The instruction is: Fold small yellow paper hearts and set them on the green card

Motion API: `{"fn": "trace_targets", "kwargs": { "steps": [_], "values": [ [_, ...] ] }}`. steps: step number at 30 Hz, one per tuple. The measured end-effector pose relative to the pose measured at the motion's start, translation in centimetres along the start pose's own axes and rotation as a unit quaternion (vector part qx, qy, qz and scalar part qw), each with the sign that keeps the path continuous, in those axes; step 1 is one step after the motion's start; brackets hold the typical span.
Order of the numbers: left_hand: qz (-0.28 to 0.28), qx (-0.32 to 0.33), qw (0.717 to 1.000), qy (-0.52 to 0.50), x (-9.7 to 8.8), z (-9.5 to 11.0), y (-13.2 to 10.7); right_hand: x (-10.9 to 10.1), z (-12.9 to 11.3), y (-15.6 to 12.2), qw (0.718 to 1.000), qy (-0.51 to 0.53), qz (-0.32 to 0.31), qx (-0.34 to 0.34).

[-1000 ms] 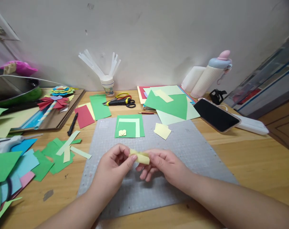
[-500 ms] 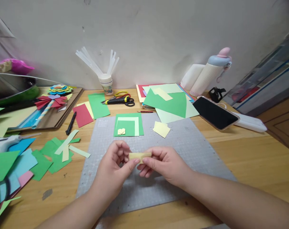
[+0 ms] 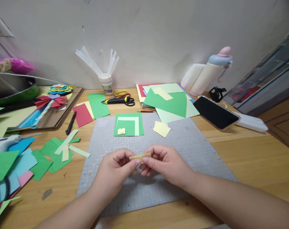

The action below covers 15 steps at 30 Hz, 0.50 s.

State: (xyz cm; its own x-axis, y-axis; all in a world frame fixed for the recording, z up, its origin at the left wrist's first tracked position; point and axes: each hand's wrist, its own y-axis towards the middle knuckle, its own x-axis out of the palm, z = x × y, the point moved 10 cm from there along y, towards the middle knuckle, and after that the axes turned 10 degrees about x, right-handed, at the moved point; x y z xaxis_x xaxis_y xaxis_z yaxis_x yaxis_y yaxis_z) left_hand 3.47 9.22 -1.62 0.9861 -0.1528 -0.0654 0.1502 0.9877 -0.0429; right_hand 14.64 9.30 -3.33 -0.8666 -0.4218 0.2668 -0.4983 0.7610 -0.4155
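Both hands pinch a small folded strip of pale yellow paper (image 3: 140, 156) above the grey cutting mat (image 3: 182, 149). My left hand (image 3: 116, 170) grips its left end between thumb and fingers. My right hand (image 3: 164, 163) grips the right end the same way. The strip lies nearly level between the fingertips. Beyond the hands on the mat lies a green card (image 3: 129, 124) with a pale green frame and a small yellow folded piece (image 3: 121, 131). A loose pale yellow square (image 3: 161, 129) rests to its right.
Green and blue paper scraps (image 3: 51, 156) cover the table at left. Scissors and a yellow-black cutter (image 3: 119, 100), a black pen (image 3: 71, 122), a cup of white sticks (image 3: 106, 83), stacked coloured sheets (image 3: 168, 101), a phone (image 3: 214, 113) and a bottle (image 3: 210, 74) stand further back.
The yellow paper went from a loose curl to a flat narrow strip pressed between both hands. The hands have drawn slightly closer together and the strip has tilted flatter.
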Motion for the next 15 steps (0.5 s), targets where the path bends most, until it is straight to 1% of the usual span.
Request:
{"fn": "trace_targets", "kwargs": {
  "steps": [10, 15],
  "values": [
    [-0.005, -0.008, 1.0, 0.0, 0.09, -0.61, -0.2, -0.02, 0.18, -0.05, 1.0, -0.013, 0.006, 0.013],
    [-0.009, -0.014, 1.0, -0.008, 0.24, -0.83, -0.19, -0.01, 0.72, 0.09, 0.999, 0.008, 0.001, 0.034]
  ]
}}
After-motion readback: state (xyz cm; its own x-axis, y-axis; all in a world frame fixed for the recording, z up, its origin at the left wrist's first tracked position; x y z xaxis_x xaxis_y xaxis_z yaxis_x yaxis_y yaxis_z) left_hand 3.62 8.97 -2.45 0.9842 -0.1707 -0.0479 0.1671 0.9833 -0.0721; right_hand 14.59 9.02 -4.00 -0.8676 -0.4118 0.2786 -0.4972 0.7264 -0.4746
